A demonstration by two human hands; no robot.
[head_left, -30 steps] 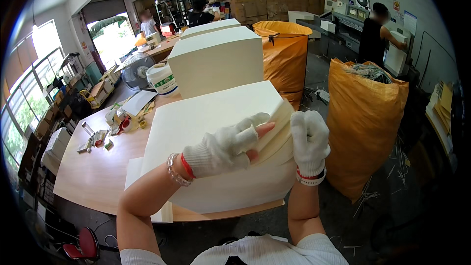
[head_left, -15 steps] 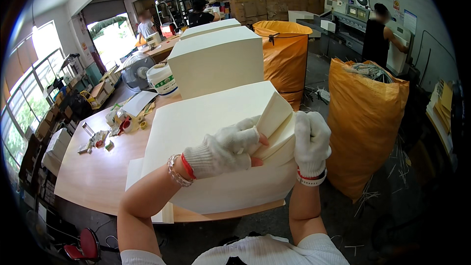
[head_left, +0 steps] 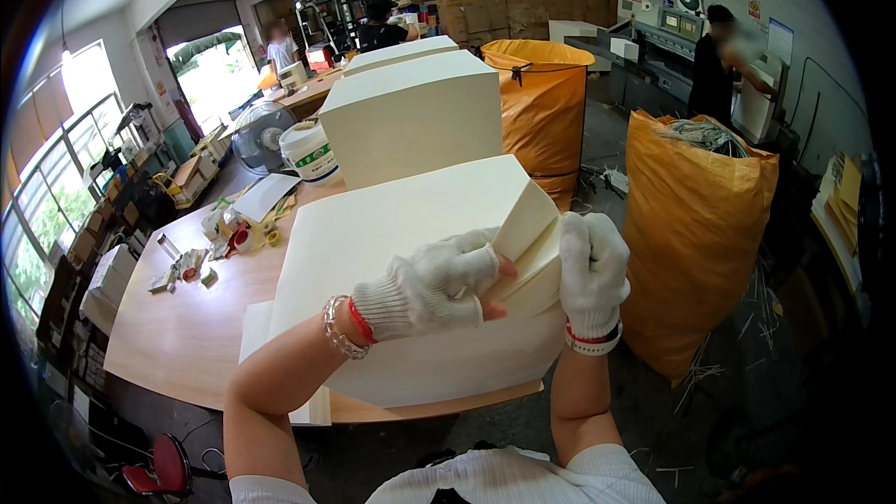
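Observation:
A thick stack of cream paper sheets (head_left: 373, 233) lies on the wooden table (head_left: 177, 336) right in front of me. Both my hands wear white knit gloves with cut fingertips. My left hand (head_left: 434, 285) pinches the near right corner of the stack's upper sheets and bends that batch upward. My right hand (head_left: 590, 271) grips the stack's right edge just beside the lifted corner. Under the stack a few loose sheets (head_left: 257, 336) stick out to the left.
Two taller paper stacks (head_left: 411, 117) stand behind. A white tub (head_left: 308, 151), a fan (head_left: 257, 135) and small clutter (head_left: 219, 238) sit to the left. Two orange sacks (head_left: 695, 224) (head_left: 541, 98) stand on the right. Other people work at the back and at a machine.
The near right corner of the top sheets, flat a second ago, is now lifted and curled up by my left hand. My right hand has stayed at the right edge.

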